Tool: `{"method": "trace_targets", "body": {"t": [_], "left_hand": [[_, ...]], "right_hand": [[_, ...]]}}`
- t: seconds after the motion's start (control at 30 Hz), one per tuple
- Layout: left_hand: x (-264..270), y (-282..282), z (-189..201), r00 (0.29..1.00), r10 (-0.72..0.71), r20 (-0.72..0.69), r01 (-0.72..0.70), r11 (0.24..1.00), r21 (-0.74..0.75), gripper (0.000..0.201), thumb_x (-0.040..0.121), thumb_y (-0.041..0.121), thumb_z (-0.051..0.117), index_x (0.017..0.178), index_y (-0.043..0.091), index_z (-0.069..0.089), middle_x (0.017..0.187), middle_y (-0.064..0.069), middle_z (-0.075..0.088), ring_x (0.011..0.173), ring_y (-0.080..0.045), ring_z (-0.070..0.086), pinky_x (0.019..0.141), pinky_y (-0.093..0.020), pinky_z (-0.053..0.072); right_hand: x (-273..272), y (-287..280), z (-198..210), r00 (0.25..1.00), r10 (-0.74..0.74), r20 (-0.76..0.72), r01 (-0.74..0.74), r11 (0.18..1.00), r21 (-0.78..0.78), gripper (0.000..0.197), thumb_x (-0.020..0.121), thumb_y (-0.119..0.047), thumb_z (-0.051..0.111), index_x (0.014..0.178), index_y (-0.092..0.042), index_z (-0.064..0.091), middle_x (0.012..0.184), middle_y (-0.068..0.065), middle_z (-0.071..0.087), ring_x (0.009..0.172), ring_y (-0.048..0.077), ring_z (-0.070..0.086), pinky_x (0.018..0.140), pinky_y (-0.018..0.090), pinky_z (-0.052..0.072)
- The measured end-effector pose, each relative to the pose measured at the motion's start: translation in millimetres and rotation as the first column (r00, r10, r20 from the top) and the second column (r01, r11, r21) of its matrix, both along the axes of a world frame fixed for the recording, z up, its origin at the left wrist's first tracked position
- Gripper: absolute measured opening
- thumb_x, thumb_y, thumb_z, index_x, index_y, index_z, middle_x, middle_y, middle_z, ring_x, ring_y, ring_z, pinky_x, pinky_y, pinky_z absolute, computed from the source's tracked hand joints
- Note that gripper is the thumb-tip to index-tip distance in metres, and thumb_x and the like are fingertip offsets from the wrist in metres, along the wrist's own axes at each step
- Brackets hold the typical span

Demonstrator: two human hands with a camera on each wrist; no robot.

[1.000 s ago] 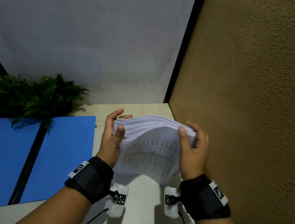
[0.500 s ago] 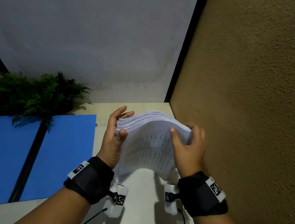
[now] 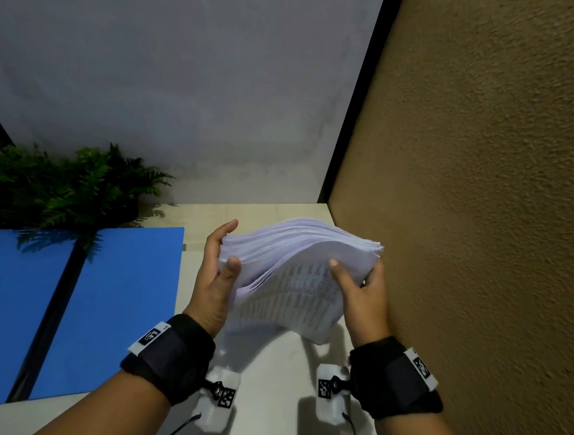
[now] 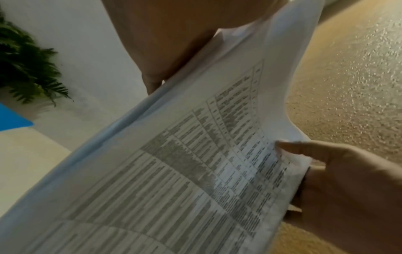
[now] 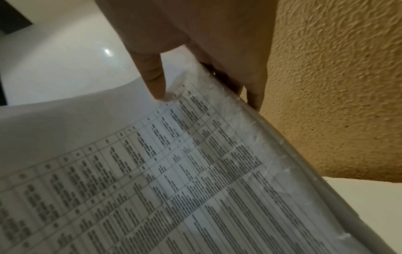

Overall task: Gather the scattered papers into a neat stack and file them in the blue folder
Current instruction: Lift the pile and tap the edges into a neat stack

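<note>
Grey wall panel and a rough tan wall are meeting at the corner behind a pale counter. Both hands are holding a thick stack of papers upright above the counter, its lower edge just over the surface near the tan wall. The left hand is gripping the stack's left edge, thumb on the near face and fingers curled behind. The right hand is pinching the right edge, thumb pressing on the printed table of the front sheet, fingers wrapping behind. The stack is bowing, its top edges fanning slightly. The blue folder is lying open and flat on the counter to the left, apart from the papers, with a green fern overhanging its far edge.
</note>
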State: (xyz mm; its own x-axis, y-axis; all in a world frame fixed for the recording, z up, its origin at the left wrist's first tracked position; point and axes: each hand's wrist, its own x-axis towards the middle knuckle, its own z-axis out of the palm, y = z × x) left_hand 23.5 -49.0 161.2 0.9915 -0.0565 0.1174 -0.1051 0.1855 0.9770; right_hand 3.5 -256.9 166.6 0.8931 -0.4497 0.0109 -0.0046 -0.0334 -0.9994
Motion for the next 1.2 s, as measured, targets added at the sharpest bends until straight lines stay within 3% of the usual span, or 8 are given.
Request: {"method": "trace_targets", "body": {"t": [0.17, 0.3, 0.47, 0.6, 0.87, 0.97, 1.1, 1.2], "left_hand": [[2.8, 2.8, -5.2, 0.999, 0.043, 0.033, -0.043, 0.999, -0.02, 0.1, 0.045, 0.096, 0.048, 0.128, 0.04, 0.046, 0.133, 0.011, 0.052, 0.12, -0.002, 0.056, 0.091, -0.019, 0.048], [3.1, 3.3, -3.5, 0.999, -0.004, 0.054, 0.005, 1.0, -0.013, 0.12, 0.042, 0.09, 0.061, 0.136, 0.018, 0.041, 0.128, 0.004, 0.057, 0.11, -0.002, 0.06, 0.08, -0.018, 0.052], [2.8, 2.1, -9.0, 1.0, 0.016, -0.003, -0.015, 0.986, 0.163, 0.1, 0.053, 0.04, 0.09, 0.136, 0.029, 0.035, 0.127, 0.007, 0.055, 0.116, -0.005, 0.056, 0.088, -0.027, 0.054], [15.1, 6.3, -6.8, 0.982, 0.181, -0.057, -0.172, 0.975, 0.141, 0.054, 0.081, 0.01, 0.073, 0.127, 0.018, 0.045, 0.12, 0.003, 0.061, 0.116, -0.017, 0.059, 0.091, -0.028, 0.053], [9.4, 14.8, -5.8, 0.995, 0.003, -0.097, 0.008, 0.993, 0.12, 0.063, 0.071, 0.011, 0.081, 0.126, 0.019, 0.05, 0.115, 0.004, 0.066, 0.102, -0.008, 0.064, 0.074, -0.017, 0.055], [6.2, 14.9, -14.4, 0.988, -0.039, -0.15, 0.053, 0.995, 0.085, 0.073, 0.065, 0.016, 0.085, 0.129, 0.022, 0.053, 0.118, 0.003, 0.068, 0.106, -0.011, 0.065, 0.077, -0.022, 0.056], [8.0, 15.1, -17.4, 0.984, -0.033, -0.176, 0.045, 0.997, 0.065, 0.088, 0.046, 0.039, 0.093, 0.124, 0.018, 0.057, 0.116, -0.005, 0.069, 0.107, -0.021, 0.066, 0.085, -0.037, 0.057], [8.0, 19.3, -16.7, 0.985, -0.039, -0.171, 0.05, 0.997, 0.062, 0.094, 0.038, 0.045, 0.093, 0.121, 0.019, 0.06, 0.112, -0.003, 0.071, 0.103, -0.018, 0.068, 0.08, -0.029, 0.057]], "right_hand": [[7.5, -0.8, -3.4, 0.999, -0.011, -0.04, 0.013, 0.999, 0.043, 0.034, 0.075, -0.039, 0.077, 0.104, -0.032, 0.062, 0.108, -0.001, 0.07, 0.103, 0.02, 0.066, 0.093, 0.051, 0.053], [11.8, 2.5, -2.9, 0.999, -0.006, -0.048, 0.01, 0.998, 0.069, 0.016, 0.085, -0.028, 0.07, 0.1, -0.03, 0.064, 0.107, 0.001, 0.071, 0.102, 0.02, 0.067, 0.093, 0.05, 0.053], [9.9, 7.5, 4.1, 0.997, 0.073, -0.016, -0.071, 0.995, 0.075, 0.013, 0.088, -0.017, 0.067, 0.09, -0.029, 0.066, 0.097, 0.0, 0.072, 0.095, 0.019, 0.069, 0.087, 0.043, 0.056], [2.1, 1.2, 7.9, 0.987, 0.163, -0.016, -0.158, 0.974, 0.164, 0.014, 0.088, -0.009, 0.064, 0.094, -0.021, 0.067, 0.1, 0.01, 0.072, 0.095, 0.025, 0.07, 0.085, 0.044, 0.056], [-14.6, -21.3, 2.0, 0.977, 0.211, 0.011, -0.209, 0.96, 0.184, 0.057, 0.061, -0.024, 0.081, 0.114, -0.026, 0.06, 0.112, 0.0, 0.068, 0.111, 0.023, 0.063, 0.081, 0.032, 0.057], [-20.3, -8.3, -0.4, 0.979, 0.2, 0.025, -0.201, 0.965, 0.168, 0.092, 0.042, -0.048, 0.091, 0.124, -0.04, 0.049, 0.126, 0.0, 0.059, 0.115, 0.018, 0.06, 0.089, 0.043, 0.056], [-24.7, 7.4, -0.6, 0.976, 0.201, 0.081, -0.211, 0.967, 0.141, 0.098, 0.042, -0.054, 0.088, 0.128, -0.036, 0.044, 0.125, 0.002, 0.058, 0.115, 0.021, 0.061, 0.086, 0.048, 0.057], [-21.0, 4.2, 1.8, 0.987, 0.147, 0.068, -0.156, 0.975, 0.159, 0.103, 0.035, -0.068, 0.085, 0.124, -0.039, 0.044, 0.126, 0.003, 0.058, 0.115, 0.023, 0.06, 0.092, 0.051, 0.054]]}}
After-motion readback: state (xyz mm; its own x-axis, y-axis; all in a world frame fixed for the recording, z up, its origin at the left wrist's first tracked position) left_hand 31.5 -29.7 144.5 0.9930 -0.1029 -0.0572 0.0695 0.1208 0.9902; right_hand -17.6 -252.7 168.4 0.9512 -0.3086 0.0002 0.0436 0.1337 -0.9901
